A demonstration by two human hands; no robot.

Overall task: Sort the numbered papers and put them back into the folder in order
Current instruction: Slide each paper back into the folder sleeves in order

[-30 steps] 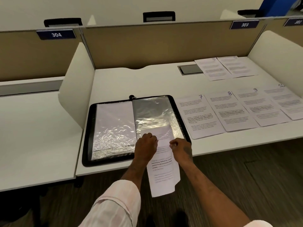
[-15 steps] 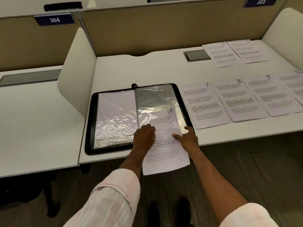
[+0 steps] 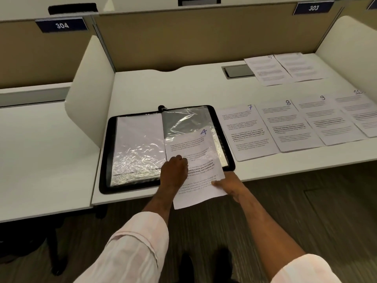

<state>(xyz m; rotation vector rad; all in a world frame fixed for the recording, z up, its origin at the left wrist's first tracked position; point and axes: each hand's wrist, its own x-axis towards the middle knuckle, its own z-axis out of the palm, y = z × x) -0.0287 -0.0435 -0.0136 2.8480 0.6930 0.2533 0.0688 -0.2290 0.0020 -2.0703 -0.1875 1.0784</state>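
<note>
Our right hand pinches paper 4 by its lower edge. Our left hand curls its fingers on the sleeve mouth of the folder. We should feed it in square, so no corner snags.

Illumination is even, diffuse and overhead: the desk top renders bright with only faint, soft-edged shadows, while the floor below its near edge is dim. Specular glare breaks up on the crinkled plastic sleeves of the folder, strongest toward the folder's near left corner. Wide-angle distortion bows the partition and the desk edges toward the frame borders; print on the sheet marked 4 is legible only in its bold lines, and the sheets at the desk's far right corner are pale and soft.
</note>
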